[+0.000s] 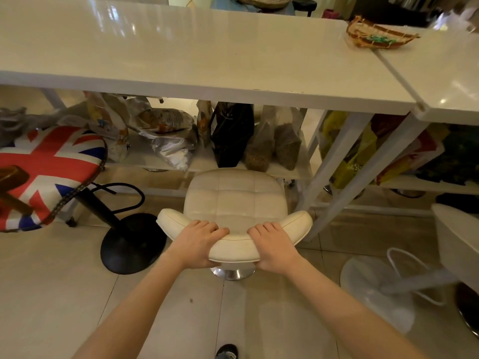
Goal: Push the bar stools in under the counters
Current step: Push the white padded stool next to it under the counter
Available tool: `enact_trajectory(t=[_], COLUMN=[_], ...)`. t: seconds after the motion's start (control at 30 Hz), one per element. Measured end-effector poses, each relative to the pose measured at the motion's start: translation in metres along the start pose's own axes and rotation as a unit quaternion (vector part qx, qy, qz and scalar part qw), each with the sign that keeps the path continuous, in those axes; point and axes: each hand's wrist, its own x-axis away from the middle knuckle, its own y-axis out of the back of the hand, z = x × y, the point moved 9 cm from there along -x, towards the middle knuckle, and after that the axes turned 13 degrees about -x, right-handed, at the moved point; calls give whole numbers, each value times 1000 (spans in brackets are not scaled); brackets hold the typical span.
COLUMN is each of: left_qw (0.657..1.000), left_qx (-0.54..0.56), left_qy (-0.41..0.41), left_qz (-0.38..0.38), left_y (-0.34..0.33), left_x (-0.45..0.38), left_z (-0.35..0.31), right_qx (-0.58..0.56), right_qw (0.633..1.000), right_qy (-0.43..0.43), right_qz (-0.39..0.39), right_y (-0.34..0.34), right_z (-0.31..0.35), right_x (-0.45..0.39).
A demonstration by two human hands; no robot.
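Cream quilted leather stool [234, 198], low curved backrest, chrome base showing beneath, stands on tile floor [51, 281] just at near edge of white table [181, 55], seat front reaching toward lower shelf. My left hand [198, 243] grips backrest left of centre, fingers [207, 226] curled over top edge, thumb under. My right hand [274, 247] grips right of centre, same hold. Union Jack stool [44, 172] at left, partly under table. White stool [456, 237] at far right, blurred.

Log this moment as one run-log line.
step: pushing cream bar stool | left hand: grips backrest | right hand: grips backrest | stool: short of white counter | flag stool: still out
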Motion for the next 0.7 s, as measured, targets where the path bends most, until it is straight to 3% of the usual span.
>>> enact_trajectory(t=[0.3,0.7], left_qw=[1000,1000], left_qx=[4,-16], left_qy=[-17,-3], left_qz=[21,-4], left_y=[-6,-1], left_x=[12,3], left_z=[24,-1], right_qx=[-18,7], right_qw=[1000,999], right_qy=[-11,-30], right_qz=[-8,33], right_y=[-8,-5], right_z=[24,1], right_x=[-13,1])
